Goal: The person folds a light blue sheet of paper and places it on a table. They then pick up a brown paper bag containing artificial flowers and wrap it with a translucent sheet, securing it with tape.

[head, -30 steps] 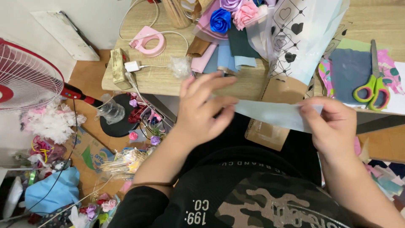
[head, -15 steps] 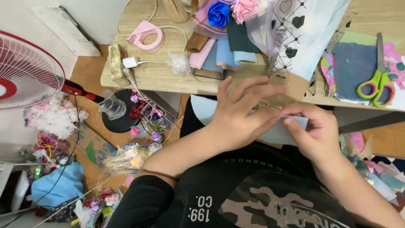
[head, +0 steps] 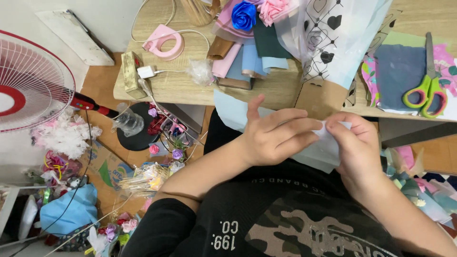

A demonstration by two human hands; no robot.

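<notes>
A light wooden table [head: 181, 88] fills the upper part of the view, with a cluttered floor of craft scraps to its left and the person seated at its near edge. Below that edge, over the lap, both hands work on a pale blue sheet of paper [head: 233, 112], which runs from just under the table's front edge down and across between them. The left hand [head: 273, 135] lies flat over the sheet with its fingers stretched out toward the other hand, pressing on the paper rather than clasping it. The right hand [head: 357, 145] is closed in a narrow pinch on the sheet's far corner, thumb and fingertips meeting on the paper, right against the left fingertips. On the table, a stack of coloured paper sheets [head: 247, 59] sits near the front edge with a blue paper rose [head: 243, 15] and a pink paper rose [head: 272, 8] behind it. A translucent wrapping sheet with black hearts [head: 333, 38] drapes over the table's edge beside the stack. Green-handled scissors [head: 426, 90] lie toward the table's right end. A pink tape dispenser [head: 164, 42] rests at the table's left part, and a red-and-white fan [head: 28, 81] stands off the table's left side.
</notes>
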